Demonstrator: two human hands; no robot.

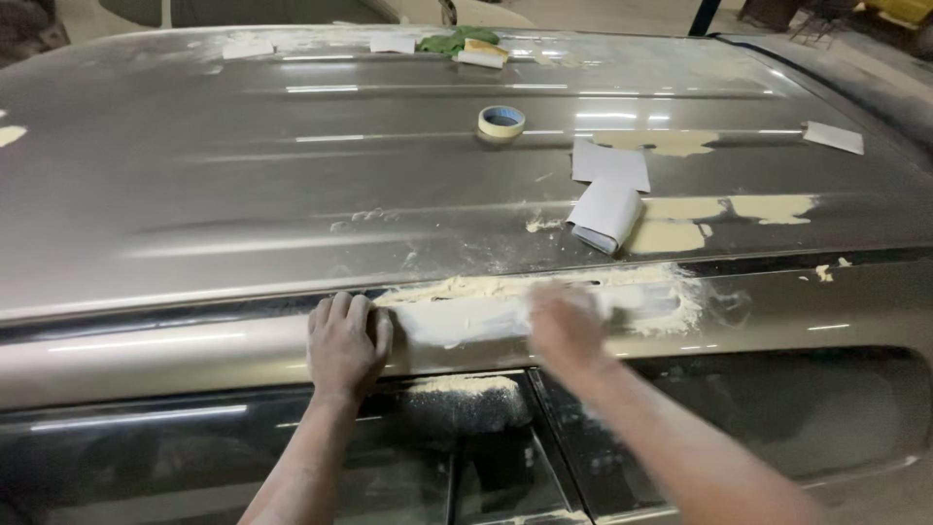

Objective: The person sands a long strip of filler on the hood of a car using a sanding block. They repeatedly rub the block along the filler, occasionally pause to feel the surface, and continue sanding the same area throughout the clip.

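the car roof (pixel 292 185) fills most of the frame, grey-brown, dusty and ribbed, running from the upper left down to the rail across the middle. below the rail, along the bottom of the frame, you see the dark side windows (pixel 826 408), with a heap of pale dust on the glass edge at bottom centre.

on the rail at centre sits the filler patch (pixel 466 316), a long whitish smear with crumbly dust above it and spreading right. more tan filler spots (pixel 680 209) show on the roof in the right half.

your left hand (pixel 345 345) lies at lower centre-left, palm down on the rail, fingers loosely curled over its upper edge, touching the left end of the patch and gripping nothing you can see. your right hand (pixel 564 326) is at lower centre, on the right part of the patch, blurred; you cannot tell whether it is clenched or holds anything.

just above the patch, right of centre, a folded sheet of sandpaper (pixel 604 216) rests on the roof, and a flat sheet (pixel 610 163) lies touching it just behind. another sheet (pixel 833 137) lies at the right edge. a roll of masking tape (pixel 501 122) sits flat at upper centre. at the top centre, a green cloth (pixel 457 40) lies with a small block (pixel 483 52) beside it, and two pale scraps (pixel 248 47) lie to their left.
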